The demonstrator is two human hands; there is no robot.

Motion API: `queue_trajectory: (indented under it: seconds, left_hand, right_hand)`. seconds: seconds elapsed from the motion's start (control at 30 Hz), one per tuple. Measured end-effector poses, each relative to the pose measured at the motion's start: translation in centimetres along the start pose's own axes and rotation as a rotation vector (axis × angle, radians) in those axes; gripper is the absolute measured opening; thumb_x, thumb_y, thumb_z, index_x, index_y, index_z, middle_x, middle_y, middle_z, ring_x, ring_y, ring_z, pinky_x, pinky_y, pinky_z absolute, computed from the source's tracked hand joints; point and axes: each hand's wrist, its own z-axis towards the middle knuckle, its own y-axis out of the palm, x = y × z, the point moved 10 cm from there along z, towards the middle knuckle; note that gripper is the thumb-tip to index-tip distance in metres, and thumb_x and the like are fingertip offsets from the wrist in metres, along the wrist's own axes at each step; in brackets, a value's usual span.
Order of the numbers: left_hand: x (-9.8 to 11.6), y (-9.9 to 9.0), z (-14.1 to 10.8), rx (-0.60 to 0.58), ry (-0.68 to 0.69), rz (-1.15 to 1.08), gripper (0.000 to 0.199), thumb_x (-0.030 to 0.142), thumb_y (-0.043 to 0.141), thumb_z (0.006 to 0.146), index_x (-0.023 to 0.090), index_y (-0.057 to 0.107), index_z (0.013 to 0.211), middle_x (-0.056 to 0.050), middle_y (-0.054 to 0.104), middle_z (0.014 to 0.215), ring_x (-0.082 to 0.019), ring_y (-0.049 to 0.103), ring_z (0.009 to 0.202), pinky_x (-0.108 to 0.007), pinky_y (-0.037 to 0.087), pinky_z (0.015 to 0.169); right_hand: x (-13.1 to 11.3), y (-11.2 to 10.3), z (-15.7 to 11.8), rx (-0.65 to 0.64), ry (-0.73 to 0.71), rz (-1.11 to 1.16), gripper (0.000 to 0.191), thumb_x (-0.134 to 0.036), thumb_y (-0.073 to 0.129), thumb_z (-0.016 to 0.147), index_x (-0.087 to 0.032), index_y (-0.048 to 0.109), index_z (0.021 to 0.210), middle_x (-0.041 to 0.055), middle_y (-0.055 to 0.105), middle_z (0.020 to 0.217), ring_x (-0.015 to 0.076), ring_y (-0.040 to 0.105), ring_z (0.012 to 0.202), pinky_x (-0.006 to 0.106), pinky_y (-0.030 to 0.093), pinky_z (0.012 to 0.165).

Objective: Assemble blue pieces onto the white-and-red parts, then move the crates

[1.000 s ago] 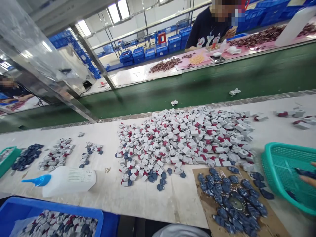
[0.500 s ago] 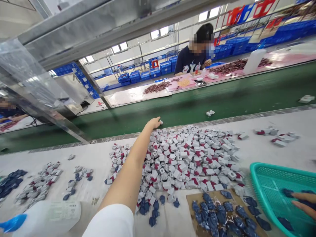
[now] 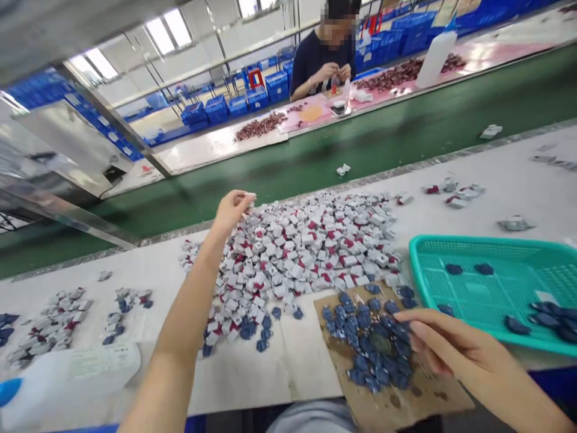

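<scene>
My left hand (image 3: 234, 207) is stretched out over the far edge of a large pile of small white-and-red parts (image 3: 306, 240), its fingers closed on a small white part (image 3: 251, 196). Low at the right, my right hand (image 3: 444, 343) is at the right side of a brown cardboard sheet (image 3: 406, 400). Its thumb and fingers come together at a dark blue piece (image 3: 402, 329). Many more glossy dark blue pieces (image 3: 360, 319) lie on the cardboard. A green basket (image 3: 496, 245) with several dark blue pieces stands beyond my right hand.
A white bottle with a blue cap (image 3: 81, 379) lies at the left, near smaller piles of parts (image 3: 58, 319). Past the table runs a green belt (image 3: 297, 171) carrying a white part (image 3: 343, 169). A person (image 3: 315, 66) sits across it.
My right hand has come out of the basket to the cardboard. My left hand has lifted slightly with the white part. The view has shifted, showing more of the basket and cardboard.
</scene>
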Motion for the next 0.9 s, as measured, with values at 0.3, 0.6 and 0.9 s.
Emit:
queue_trajectory:
  seconds: [0.3,0.6,0.9]
  left_hand:
    - [-4.0,-0.4,-19.3,0.21,-0.286,-0.769,0.051,0.05,0.08,0.055,0.019,0.057,0.089,0.004,0.054,0.069,-0.007,0.05,0.048,-0.014,0.032,0.034]
    - [-4.4,6.1,-28.3,-0.025,-0.481,-0.832,0.045,0.048,0.077,0.063,0.017,0.057,0.088,0.004,0.055,0.066,-0.007,0.05,0.048,-0.016,0.039,0.035]
    - [-4.8,8.5,-29.0,-0.098,-0.479,-0.873,0.052,0.053,0.077,0.06,0.017,0.053,0.088,0.003,0.055,0.069,-0.007,0.049,0.045,-0.016,0.038,0.033]
  right_hand:
    - [3.0,4.2,-1.2,-0.196,0.179,-0.02,0.048,-0.057,0.048,0.089,-0.018,0.056,0.116,0.0022,0.058,0.071,0.0144,0.056,0.056,0.023,0.045,0.047]
    - [1.1,5.4,-0.4,-0.366,-0.18,-0.629,0.029,-0.041,0.036,0.095,-0.018,0.052,0.098,0.0016,0.059,0.062,0.0165,0.053,0.051,0.026,0.037,0.05]
    - [0.8,5.7,1.4,-0.522,-0.199,-0.76,0.026,-0.04,0.05,0.088,-0.023,0.069,0.096,0.0009,0.064,0.065,0.0185,0.058,0.055,0.025,0.037,0.05]
